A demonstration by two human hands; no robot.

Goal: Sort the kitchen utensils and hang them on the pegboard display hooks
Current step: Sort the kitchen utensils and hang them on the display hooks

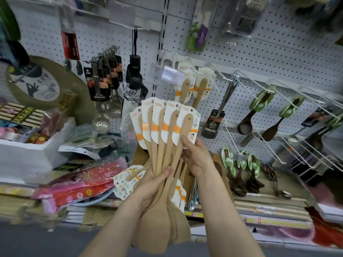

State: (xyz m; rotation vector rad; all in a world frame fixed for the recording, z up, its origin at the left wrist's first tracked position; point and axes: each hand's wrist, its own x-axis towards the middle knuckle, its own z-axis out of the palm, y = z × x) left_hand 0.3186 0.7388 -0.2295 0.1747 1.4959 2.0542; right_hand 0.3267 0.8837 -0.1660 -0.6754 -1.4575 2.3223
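My left hand [155,179] grips a fanned bundle of several wooden spatulas [163,138] by their handles, blades down, white-and-orange cards up. My right hand [196,154] holds the rightmost spatula of the fan, thumb on its handle just below the card. Directly behind the bundle, two matching wooden spatulas [193,89] hang on a white pegboard hook [202,72]. More carded spatulas [130,178] lie in a cardboard box [138,154] below my hands.
Slotted metal spoons [101,89] and a folded umbrella [132,93] hang at left. Dark wooden ladles with green cards [259,106] hang on long white hooks at right, more lie on the shelf [239,169]. A white foam box [37,151] and pink packages [83,180] crowd the left shelf.
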